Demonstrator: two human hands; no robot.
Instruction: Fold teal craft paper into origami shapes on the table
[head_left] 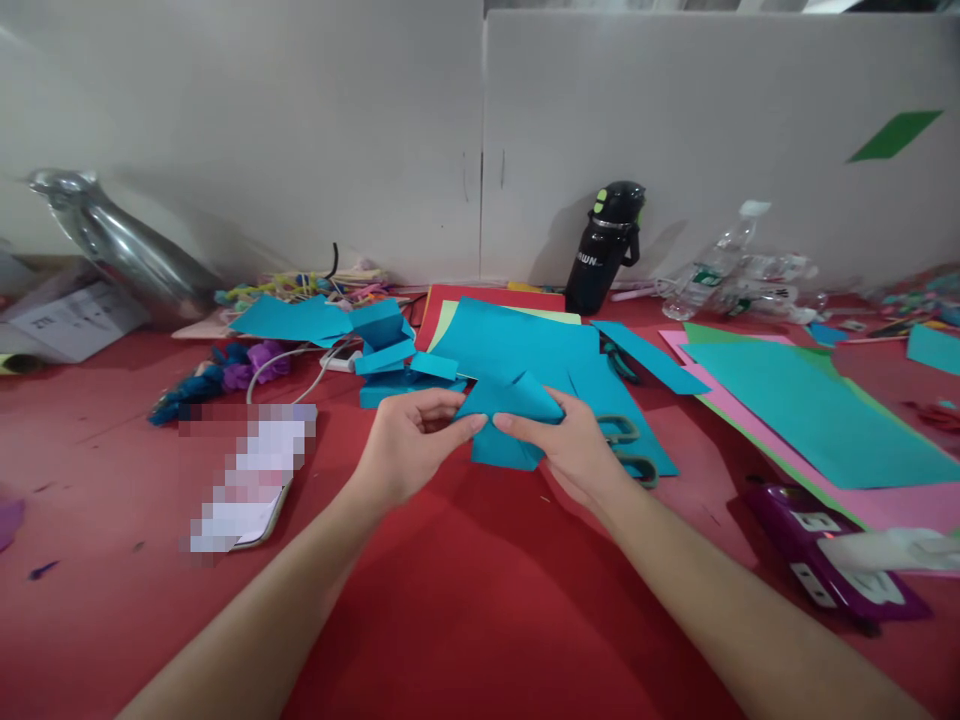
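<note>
Between my two hands is a piece of blue paper (510, 445), partly folded, with a curled flap at its top. My left hand (412, 440) pinches its left corner between thumb and fingers. On the other side my right hand (574, 445) grips the right edge, thumb on the near face. Behind them lie large blue sheets (517, 340) and, to the left, a pile of folded blue paper pieces (386, 350). Scissors with green handles (637, 467) rest by my right hand, their blades hidden.
A phone (259, 480) lies left, its screen blurred. Right are pink and green sheets under a blue sheet (817, 415), and a purple glue gun (832, 560). At the back stand a black bottle (604, 250), a clear plastic bottle (716, 265) and a silver jug (135, 245).
</note>
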